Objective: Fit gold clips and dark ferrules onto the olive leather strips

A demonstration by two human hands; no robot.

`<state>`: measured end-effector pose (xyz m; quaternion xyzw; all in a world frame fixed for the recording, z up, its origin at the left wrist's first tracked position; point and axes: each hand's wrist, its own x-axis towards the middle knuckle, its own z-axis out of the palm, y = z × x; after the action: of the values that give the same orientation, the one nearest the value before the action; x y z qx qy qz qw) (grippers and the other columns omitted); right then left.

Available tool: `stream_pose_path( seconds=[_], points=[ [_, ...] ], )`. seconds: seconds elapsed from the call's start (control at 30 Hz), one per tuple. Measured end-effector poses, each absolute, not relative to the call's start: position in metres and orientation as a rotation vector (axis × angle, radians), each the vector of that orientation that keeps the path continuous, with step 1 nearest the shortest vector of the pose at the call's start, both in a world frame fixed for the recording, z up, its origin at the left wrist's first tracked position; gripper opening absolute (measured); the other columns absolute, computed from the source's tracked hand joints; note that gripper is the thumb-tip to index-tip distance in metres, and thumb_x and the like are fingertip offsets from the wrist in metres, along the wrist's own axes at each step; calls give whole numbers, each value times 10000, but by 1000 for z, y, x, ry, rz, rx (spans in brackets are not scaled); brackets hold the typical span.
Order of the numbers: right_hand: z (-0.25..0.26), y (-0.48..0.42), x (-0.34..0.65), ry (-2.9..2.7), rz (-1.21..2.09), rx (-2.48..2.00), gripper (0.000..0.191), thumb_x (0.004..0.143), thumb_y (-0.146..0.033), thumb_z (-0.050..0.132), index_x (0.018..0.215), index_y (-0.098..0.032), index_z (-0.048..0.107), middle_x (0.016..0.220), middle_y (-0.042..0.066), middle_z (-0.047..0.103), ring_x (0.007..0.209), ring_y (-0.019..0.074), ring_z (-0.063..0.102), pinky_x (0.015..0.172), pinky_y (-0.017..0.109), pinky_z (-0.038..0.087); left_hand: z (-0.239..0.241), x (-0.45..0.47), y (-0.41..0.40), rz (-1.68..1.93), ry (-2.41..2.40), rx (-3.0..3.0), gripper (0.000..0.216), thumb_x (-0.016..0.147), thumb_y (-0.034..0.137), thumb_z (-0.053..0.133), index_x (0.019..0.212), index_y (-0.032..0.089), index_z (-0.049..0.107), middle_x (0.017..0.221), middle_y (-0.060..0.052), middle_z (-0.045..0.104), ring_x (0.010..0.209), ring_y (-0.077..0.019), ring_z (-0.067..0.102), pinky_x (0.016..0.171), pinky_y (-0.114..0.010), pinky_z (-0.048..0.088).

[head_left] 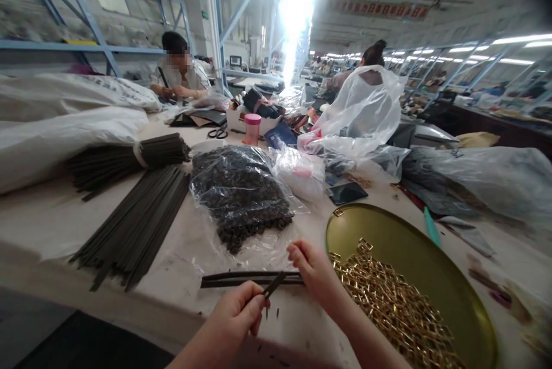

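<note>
My left hand is closed around a short dark strip, whose end sticks out up and to the right. My right hand is a little farther off, its fingertips pinched together; whatever they hold, if anything, is too small to make out. Between and behind the hands, a few long dark strips lie flat on the table. Just beyond them is a clear plastic bag, with many small dark loops at its open near end. Gold metal rings are heaped on a round gold tray beside my right forearm.
Dark strips lie in a loose pile and a tied bundle on the left. Scissors, a pink-lidded jar and plastic bags stand farther back. Two people sit beyond the table.
</note>
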<state>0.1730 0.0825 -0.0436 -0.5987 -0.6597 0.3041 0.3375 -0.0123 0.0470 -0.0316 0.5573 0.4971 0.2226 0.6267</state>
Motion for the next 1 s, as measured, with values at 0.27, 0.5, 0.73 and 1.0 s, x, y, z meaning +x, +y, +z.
stream_pose_path(
  seconds=[0.27,0.5,0.73,1.0],
  points=[
    [-60,145,229,-1776,453,-1844,207,804,-270,412,866,-169,582,832,64,628,742,186,568,675,293,412,-47,-28,59,578,1150,1227,369,768,531,453,751,169,520,470,70,415,416,-79,284,416,-198,200],
    [-49,111,291,-1859,470,-2103,135,746,-254,505,712,-171,606,694,54,630,646,182,554,586,268,355,-51,-21,59,543,1116,1231,384,746,548,465,730,170,526,464,68,406,421,-82,295,414,-198,196],
    [-57,98,275,-1895,536,-2064,113,656,-87,535,619,-171,600,646,38,617,644,155,542,583,242,327,-36,-7,46,492,1110,1302,377,725,539,477,714,167,535,463,64,406,437,-90,320,431,-200,231],
    [-28,50,234,-1623,1010,-1582,251,815,-338,474,927,-156,605,750,17,625,665,131,554,595,238,412,-6,0,34,570,1145,1432,284,783,432,456,723,165,532,510,50,429,477,-95,355,460,-201,266]
  ],
)
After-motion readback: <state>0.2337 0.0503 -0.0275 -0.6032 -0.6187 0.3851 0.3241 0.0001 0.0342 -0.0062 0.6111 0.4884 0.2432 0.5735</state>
